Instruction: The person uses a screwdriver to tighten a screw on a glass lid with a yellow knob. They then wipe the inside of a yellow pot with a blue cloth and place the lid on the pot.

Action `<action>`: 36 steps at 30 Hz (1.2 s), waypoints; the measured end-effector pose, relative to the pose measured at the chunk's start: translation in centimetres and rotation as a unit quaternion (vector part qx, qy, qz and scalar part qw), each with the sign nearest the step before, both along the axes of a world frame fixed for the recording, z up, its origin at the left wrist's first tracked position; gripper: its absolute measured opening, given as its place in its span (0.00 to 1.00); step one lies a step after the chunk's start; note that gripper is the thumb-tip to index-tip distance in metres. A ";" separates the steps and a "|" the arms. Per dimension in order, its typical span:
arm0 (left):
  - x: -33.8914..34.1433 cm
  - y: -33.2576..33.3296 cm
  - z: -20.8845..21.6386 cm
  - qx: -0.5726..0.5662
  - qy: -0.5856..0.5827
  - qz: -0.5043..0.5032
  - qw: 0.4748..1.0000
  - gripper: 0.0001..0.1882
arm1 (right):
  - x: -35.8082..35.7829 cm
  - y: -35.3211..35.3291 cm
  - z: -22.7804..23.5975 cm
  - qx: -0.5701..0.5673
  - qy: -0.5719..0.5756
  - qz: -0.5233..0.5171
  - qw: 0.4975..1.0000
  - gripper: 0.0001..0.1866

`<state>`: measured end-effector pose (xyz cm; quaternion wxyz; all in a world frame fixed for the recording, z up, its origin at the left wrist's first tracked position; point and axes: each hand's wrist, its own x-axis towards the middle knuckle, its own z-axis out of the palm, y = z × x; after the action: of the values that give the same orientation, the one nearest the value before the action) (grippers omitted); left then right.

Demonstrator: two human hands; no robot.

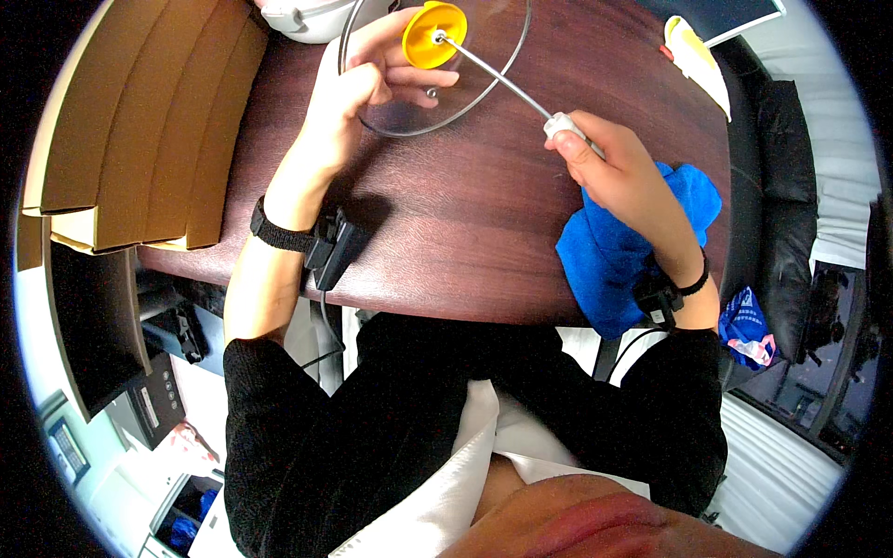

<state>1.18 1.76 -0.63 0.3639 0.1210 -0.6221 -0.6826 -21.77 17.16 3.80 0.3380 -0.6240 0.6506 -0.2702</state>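
My left hand [358, 88] is at the back of the table, its fingers curled around a clear glass lid [484, 104] with a rim. A round yellow knob [420, 46] is at the lid's middle, among those fingers. A small metal-ringed hole [432, 93] shows in the glass nearer to me. To the right, my right hand [605, 153] is closed round the white handle of a screwdriver [502, 78]. Its long metal shaft slants up to the left, and the tip meets the screw at the knob's centre. A blue cloth [609, 251] lies under my right forearm.
Brown cardboard boxes [139, 121] stand along the table's left side. A white rounded object [312, 19] is at the back left edge. Some yellow and white item [698, 60] rests at the back right. The dark wood table [446, 232] curves along its front edge. Cables hang from both wristbands.
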 end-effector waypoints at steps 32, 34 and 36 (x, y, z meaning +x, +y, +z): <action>0.2 -0.3 -1.3 -0.051 -0.074 0.035 0.995 0.42 | -0.5 -1.2 -1.2 -0.041 0.060 0.027 0.997 0.19; 0.2 -0.3 -1.1 -0.060 -0.086 0.035 0.994 0.42 | -0.8 -1.3 -1.8 -0.022 0.029 0.027 0.999 0.19; 0.2 -0.3 -1.0 -0.057 -0.081 0.036 0.994 0.38 | -0.8 -1.3 -1.9 -0.007 -0.002 0.025 1.000 0.19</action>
<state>1.36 1.49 -1.60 0.3434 0.1772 -0.6826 -0.6203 -22.61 15.84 1.94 0.3420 -0.6418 0.6321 -0.2676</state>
